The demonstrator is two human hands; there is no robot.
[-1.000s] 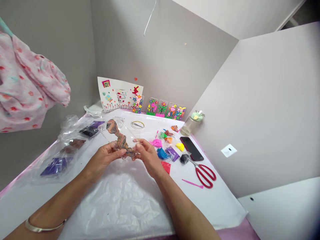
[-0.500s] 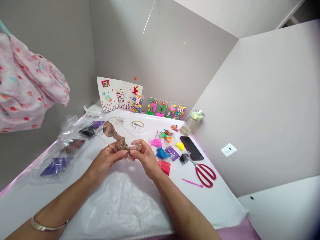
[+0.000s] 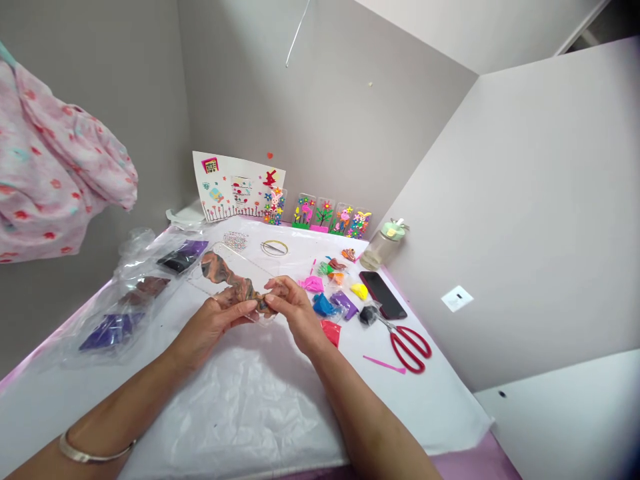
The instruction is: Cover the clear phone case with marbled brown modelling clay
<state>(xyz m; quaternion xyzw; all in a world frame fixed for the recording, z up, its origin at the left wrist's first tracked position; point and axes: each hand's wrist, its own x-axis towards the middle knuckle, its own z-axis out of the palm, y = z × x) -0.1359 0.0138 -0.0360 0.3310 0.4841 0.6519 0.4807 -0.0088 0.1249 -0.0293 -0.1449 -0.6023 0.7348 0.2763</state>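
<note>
Both hands hold a clear, thin case (image 3: 255, 262) with a marbled orange, brown and grey strip of clay (image 3: 223, 270) running across it. My left hand (image 3: 220, 317) grips its near edge from the left, thumb on top and fingers beneath. Close beside it, my right hand (image 3: 287, 303) pinches the strip's near end with thumb and fingers at the case's lower right. The strip is wide at its far left end and narrows toward my thumbs. Fingers under the case show only partly through it.
Bagged clay (image 3: 325, 305) in several colours, red-handled scissors (image 3: 411, 348), a phone (image 3: 384, 295) and a pink tool (image 3: 384, 365) lie right. A bottle (image 3: 383, 245) and decorated panels (image 3: 325, 215) stand behind. Beads (image 3: 235, 241) and a ring-shaped item (image 3: 275, 248) lie beyond the case; plastic-wrapped packs (image 3: 113, 331) lie left.
The case has tilted flatter and turned a little, showing more of its surface. My right thumb has shifted slightly right and up along the strip's near end.
</note>
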